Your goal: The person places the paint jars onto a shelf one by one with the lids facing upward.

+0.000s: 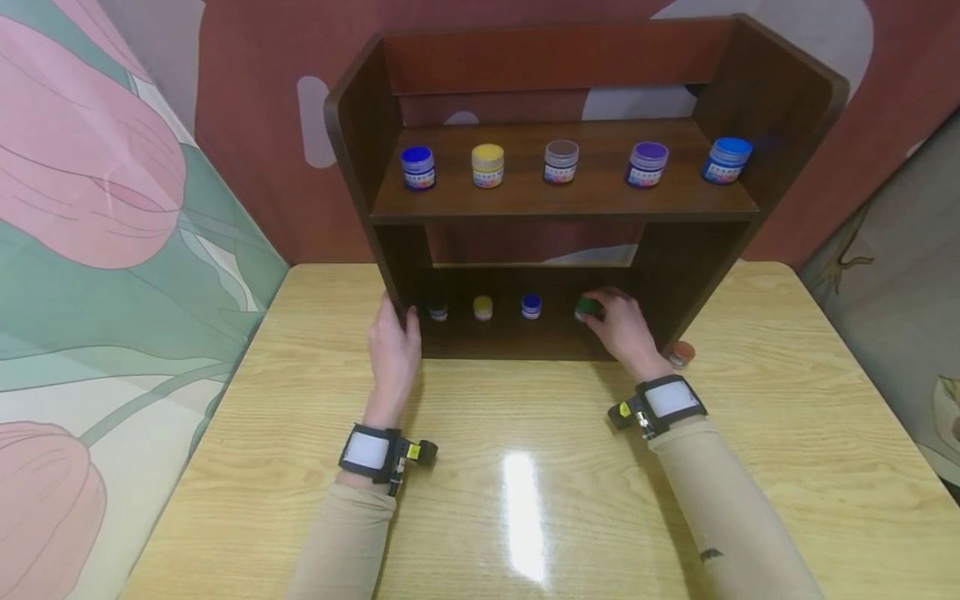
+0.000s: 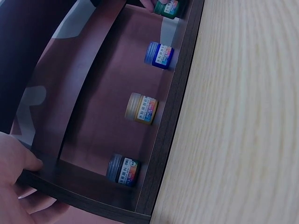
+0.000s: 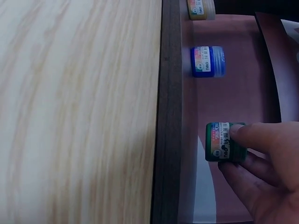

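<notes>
My right hand (image 1: 626, 329) pinches a green paint jar (image 3: 219, 142) by its upper part, thumb on one side and fingers on the other. The jar is upright at the right end of the lower shelf of a dark brown wooden rack (image 1: 566, 215). At the rack's left side panel, my left hand (image 1: 395, 346) grips the edge, thumb inside and fingers outside. Left of the green jar, a blue jar (image 2: 159, 55), a yellow jar (image 2: 141, 108) and a black jar (image 2: 123, 170) stand in a spaced row.
Along the upper shelf stand a dark blue jar (image 1: 417, 167), a yellow-lidded jar (image 1: 487, 166), a brown jar (image 1: 561, 162), a purple jar (image 1: 647, 164) and a light blue jar (image 1: 726, 161). An orange-brown jar (image 1: 682, 354) sits on the wooden table (image 1: 465, 467) by the rack's right side.
</notes>
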`<state>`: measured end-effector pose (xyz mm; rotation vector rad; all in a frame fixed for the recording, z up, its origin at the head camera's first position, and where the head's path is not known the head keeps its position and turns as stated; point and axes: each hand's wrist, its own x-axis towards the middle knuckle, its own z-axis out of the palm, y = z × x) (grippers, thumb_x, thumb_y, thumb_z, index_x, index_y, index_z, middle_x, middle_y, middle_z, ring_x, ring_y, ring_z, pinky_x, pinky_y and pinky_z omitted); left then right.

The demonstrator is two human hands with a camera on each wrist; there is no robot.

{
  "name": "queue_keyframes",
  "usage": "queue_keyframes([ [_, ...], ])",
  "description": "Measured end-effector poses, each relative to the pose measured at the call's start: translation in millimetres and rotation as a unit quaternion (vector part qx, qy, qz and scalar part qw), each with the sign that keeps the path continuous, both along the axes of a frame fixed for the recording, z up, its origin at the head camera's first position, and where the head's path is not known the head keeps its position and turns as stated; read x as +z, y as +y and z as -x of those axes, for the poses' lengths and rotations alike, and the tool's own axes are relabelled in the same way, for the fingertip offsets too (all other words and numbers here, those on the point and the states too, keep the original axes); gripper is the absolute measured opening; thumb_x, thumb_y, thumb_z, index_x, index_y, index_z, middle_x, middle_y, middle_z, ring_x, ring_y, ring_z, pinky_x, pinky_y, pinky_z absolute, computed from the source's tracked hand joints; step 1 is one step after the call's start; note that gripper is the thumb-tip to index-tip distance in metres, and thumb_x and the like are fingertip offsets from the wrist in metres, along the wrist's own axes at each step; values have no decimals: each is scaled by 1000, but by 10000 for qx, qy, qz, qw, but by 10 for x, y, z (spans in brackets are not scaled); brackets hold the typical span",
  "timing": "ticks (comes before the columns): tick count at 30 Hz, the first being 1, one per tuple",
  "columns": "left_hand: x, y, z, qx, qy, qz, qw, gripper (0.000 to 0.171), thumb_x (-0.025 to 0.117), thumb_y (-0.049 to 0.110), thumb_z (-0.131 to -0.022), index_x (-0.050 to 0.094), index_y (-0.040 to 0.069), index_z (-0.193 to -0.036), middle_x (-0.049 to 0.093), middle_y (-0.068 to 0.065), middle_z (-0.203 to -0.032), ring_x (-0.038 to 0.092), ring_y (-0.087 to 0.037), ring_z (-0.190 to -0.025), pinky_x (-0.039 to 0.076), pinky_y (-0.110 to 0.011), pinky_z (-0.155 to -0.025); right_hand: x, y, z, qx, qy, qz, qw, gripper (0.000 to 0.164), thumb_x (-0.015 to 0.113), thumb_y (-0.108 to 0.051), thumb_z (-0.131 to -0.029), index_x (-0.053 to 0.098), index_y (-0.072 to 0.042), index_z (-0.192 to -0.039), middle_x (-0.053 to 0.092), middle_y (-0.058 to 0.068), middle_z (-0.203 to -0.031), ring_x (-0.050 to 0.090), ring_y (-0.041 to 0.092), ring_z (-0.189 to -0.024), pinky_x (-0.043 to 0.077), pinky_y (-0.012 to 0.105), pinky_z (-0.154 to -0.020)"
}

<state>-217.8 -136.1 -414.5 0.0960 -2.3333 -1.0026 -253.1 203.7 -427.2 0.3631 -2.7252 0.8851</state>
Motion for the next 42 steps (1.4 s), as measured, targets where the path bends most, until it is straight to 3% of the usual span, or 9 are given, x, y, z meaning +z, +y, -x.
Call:
queue_keyframes([
  [7, 5, 1, -4, -17, -32, -38, 10000, 30, 59, 14, -99, 57, -2, -124, 70, -25, -117, 66, -45, -109, 53, -56, -93, -23, -55, 51, -16, -139, -43, 9999, 36, 71, -10, -91, 64, 3, -124, 62, 27, -125, 64, 43, -109, 54, 54, -94],
  [18, 12, 7, -7, -52, -38, -55, 10000, 31, 59, 13, -99, 56, -1, -126, 69, -23, -119, 66, -42, -112, 54, -54, -95, -47, -71, 92, 2, 51, -69, 10000, 35, 73, -10, -89, 66, 3, -121, 65, 27, -121, 65, 43, -107, 56, 53, -92],
  [42, -9, 1, -4, 19, 69, 0, 10000, 28, 60, 13, -98, 57, -2, -122, 70, -25, -114, 67, -45, -108, 54, -56, -91, -103, -54, 124, 5, 15, -98, 10000, 32, 73, -9, -89, 66, 4, -118, 66, 27, -118, 65, 42, -106, 55, 53, -93],
])
